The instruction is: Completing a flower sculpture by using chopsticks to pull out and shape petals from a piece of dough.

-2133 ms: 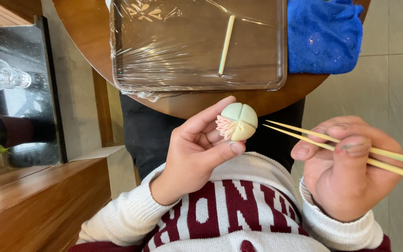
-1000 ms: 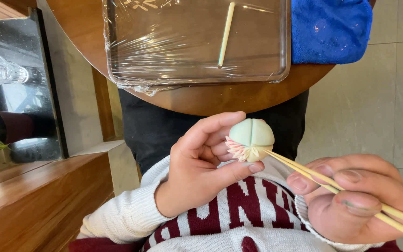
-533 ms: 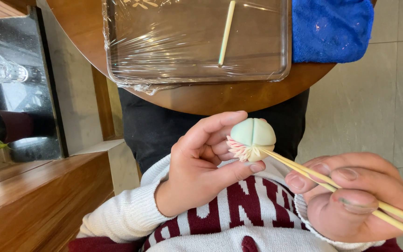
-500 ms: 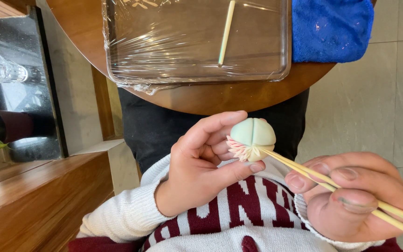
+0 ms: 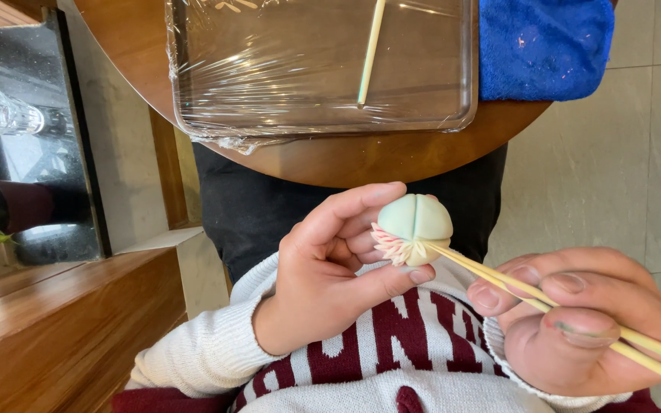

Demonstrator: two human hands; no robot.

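My left hand [image 5: 329, 275] holds a small pale green dough ball [image 5: 416, 219] between thumb and fingers, above my lap. The ball has creased grooves on top and a fringe of thin pink-and-white petals along its lower left side. My right hand [image 5: 575, 325] grips a pair of light wooden chopsticks [image 5: 529, 294]. Their tips touch the ball's lower edge by the petals.
A round wooden table [image 5: 330, 157] lies ahead with a tray [image 5: 323, 69] wrapped in clear film; a thin pale green stick [image 5: 369, 50] rests on it. A blue cloth [image 5: 545, 46] sits at its right. A dark cabinet with a glass [image 5: 1, 115] stands left.
Between the oldest frame and now the chopstick tips closed in and reached the ball's lower edge. Over the last second both hands have stayed almost still.
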